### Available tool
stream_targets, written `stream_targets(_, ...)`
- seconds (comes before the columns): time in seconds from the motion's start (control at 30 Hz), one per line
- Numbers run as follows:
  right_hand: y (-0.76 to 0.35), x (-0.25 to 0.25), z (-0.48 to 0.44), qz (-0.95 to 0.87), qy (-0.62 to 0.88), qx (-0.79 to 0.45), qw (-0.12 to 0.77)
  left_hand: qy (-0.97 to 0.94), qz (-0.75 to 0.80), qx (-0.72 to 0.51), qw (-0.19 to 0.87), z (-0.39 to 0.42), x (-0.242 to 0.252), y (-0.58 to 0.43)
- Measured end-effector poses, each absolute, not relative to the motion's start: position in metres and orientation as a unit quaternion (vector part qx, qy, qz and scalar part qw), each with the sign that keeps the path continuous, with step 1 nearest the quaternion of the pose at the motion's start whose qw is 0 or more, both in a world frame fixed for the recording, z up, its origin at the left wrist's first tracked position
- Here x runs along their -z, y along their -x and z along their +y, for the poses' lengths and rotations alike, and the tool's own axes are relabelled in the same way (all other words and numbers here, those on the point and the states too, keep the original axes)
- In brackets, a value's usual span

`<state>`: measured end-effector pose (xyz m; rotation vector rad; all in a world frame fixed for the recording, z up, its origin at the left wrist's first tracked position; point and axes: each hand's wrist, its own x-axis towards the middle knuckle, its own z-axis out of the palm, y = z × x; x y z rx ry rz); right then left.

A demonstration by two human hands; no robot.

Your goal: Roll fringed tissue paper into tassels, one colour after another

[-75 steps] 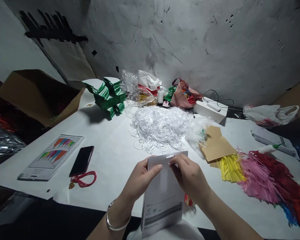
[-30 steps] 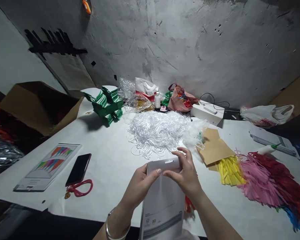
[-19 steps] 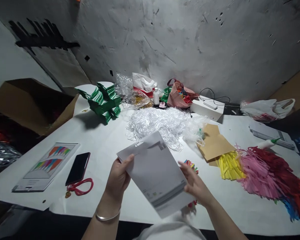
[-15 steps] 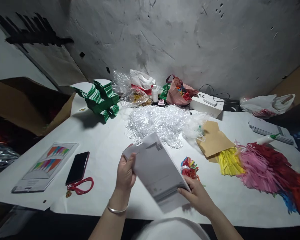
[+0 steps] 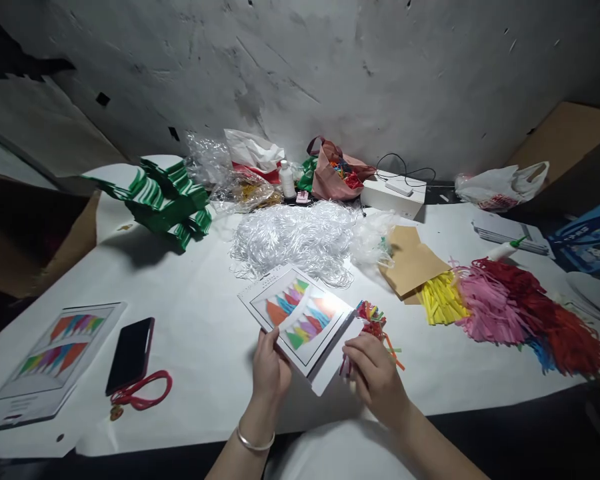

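Note:
I hold a flat white packet printed with coloured fringe shapes just above the white table, printed side up. My left hand grips its near left edge, thumb on top. My right hand is closed on its near right corner, beside a small bundle of multicoloured paper strips. A tangle of white plastic cord lies just beyond the packet.
A second printed packet, a black phone and a red strap lie left. Green folded stacks stand at back left. Brown paper and yellow, pink and red fringe lie right. Bags and a white box line the wall.
The packet was held upright with its grey back towards me, both hands at its top edge. It has been turned over, printed side up, and lowered towards the table. My view swung right.

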<state>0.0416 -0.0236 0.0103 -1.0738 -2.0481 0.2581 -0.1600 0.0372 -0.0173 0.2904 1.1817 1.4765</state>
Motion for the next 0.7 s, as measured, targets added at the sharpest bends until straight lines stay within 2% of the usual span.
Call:
stream_targets(0.07,-0.05,-0.006,-0.021,-0.825,0.404,-0.111,0.379,-0.131,0.51,-0.622,0.579,0.032,0.018,0.157)
stream_targets(0.27,-0.051,0.002,-0.016,-0.86,0.433,-0.184,0.196,-0.174,0.509,-0.572,0.619,-0.01,0.019,0.13)
stream_targets(0.47,-0.057,-0.006,-0.024,-0.88,0.364,-0.231,0.198,-0.206,0.491,-0.527,0.662,-0.043,0.019,0.127)
stream_targets(0.63,-0.08,-0.032,-0.025,-0.91,0.312,-0.236,0.135,-0.184,0.518,-0.594,0.587,-0.003,0.01,0.187)
stream_targets(0.7,-0.082,-0.037,-0.024,-0.911,0.294,-0.252,0.14,-0.189,0.532,-0.57,0.597,0.016,0.011,0.21)
